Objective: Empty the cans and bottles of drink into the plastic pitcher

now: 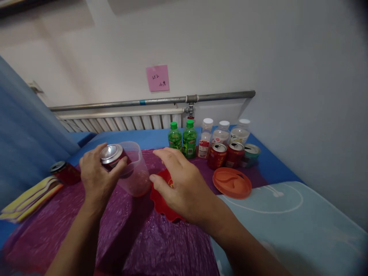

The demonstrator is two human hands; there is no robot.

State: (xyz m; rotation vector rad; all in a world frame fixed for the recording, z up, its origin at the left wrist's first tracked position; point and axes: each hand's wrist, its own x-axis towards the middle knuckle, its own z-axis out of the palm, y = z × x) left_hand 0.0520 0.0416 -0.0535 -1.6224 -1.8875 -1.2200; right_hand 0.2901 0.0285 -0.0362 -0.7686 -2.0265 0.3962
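My left hand (99,172) is wrapped round a red can with a silver end (111,153), held tilted at the rim of a clear plastic pitcher (136,178). The pitcher stands on purple plastic sheeting (161,245). To its right my right hand (179,180) is raised with thumb and fingers apart, nothing between them. Below that hand lies a red scalloped dish (161,203), partly hidden by it. An orange lid (232,183) rests further right.
Two green bottles (189,140), clear bottles with white caps (220,134), red cans (217,156) and a teal tin (251,155) line the back right. A dark red can (65,173) and folded yellow cloth (30,199) lie left. Behind is a radiator (129,122).
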